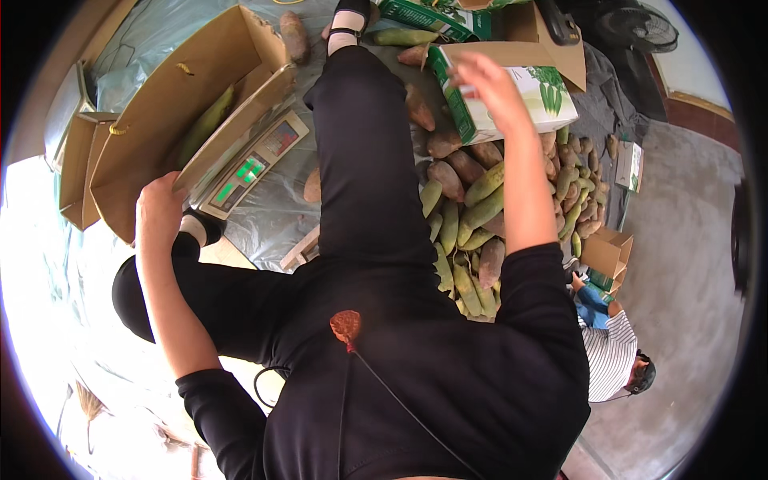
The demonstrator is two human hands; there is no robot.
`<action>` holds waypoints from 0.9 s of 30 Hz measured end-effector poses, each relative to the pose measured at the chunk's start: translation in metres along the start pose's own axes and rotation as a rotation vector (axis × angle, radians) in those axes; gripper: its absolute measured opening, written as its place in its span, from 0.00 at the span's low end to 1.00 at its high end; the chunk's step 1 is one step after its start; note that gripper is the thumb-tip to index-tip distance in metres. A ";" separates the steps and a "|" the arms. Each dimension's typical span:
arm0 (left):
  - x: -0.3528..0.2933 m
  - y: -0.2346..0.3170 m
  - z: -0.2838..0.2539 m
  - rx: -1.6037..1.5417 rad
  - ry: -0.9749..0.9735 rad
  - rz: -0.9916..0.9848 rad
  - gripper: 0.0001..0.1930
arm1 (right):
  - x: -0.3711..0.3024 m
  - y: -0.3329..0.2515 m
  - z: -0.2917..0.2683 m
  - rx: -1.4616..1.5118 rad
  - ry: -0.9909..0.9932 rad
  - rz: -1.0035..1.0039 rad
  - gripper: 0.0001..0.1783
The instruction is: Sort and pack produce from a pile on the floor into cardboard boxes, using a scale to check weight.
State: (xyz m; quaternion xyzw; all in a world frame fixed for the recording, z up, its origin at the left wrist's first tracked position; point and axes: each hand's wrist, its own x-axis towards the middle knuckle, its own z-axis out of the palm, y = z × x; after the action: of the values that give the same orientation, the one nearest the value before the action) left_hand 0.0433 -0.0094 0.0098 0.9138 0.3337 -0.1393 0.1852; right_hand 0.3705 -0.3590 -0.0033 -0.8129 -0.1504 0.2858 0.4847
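Note:
My left hand is closed on the lower edge of an open brown cardboard box with yellow cord loops. Inside that box lies a long green radish. The box rests on a digital scale with lit green displays. Over the left end of a white and green printed carton, my right hand is raised with its fingers apart and slightly blurred. It holds nothing; whether it touches the carton I cannot tell.
A heap of green and reddish-brown radishes spreads below and right of the carton. Clear plastic sheeting covers the floor. A co-worker in a striped shirt sits at right, near an open brown box. A fan stands far right.

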 end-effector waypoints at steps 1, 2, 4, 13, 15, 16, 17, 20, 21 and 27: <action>0.000 0.002 -0.001 0.000 -0.007 -0.025 0.14 | -0.009 0.023 -0.006 0.014 0.030 0.117 0.21; 0.001 0.003 -0.003 -0.048 -0.056 -0.093 0.15 | -0.017 0.047 -0.009 0.032 0.052 0.233 0.21; -0.001 -0.001 -0.002 -0.041 -0.051 -0.105 0.15 | -0.032 0.100 -0.007 -0.020 0.098 0.418 0.20; 0.006 -0.005 0.006 -0.081 -0.035 -0.067 0.14 | -0.106 0.307 0.012 -0.230 0.018 0.945 0.14; -0.005 -0.012 0.002 -0.008 0.008 -0.060 0.14 | -0.113 0.296 0.042 0.041 0.167 1.107 0.26; -0.003 -0.012 0.004 -0.016 -0.002 -0.076 0.14 | -0.120 0.305 0.045 0.109 0.167 1.144 0.33; -0.001 -0.010 0.005 -0.027 -0.014 -0.090 0.14 | -0.128 0.316 0.053 0.115 0.205 1.143 0.36; -0.007 -0.009 0.003 -0.026 0.011 -0.095 0.15 | -0.133 0.333 0.081 0.184 0.190 1.210 0.41; -0.002 -0.008 0.006 -0.028 0.008 -0.092 0.16 | -0.139 0.354 0.082 0.197 0.214 1.186 0.41; -0.006 -0.010 0.002 -0.013 0.018 -0.106 0.17 | -0.125 0.431 0.097 0.242 0.220 1.205 0.40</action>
State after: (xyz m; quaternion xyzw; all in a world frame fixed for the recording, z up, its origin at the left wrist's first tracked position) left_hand 0.0318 -0.0066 0.0083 0.8948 0.3843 -0.1386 0.1802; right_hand 0.1979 -0.5650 -0.3760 -0.7189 0.4191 0.4386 0.3395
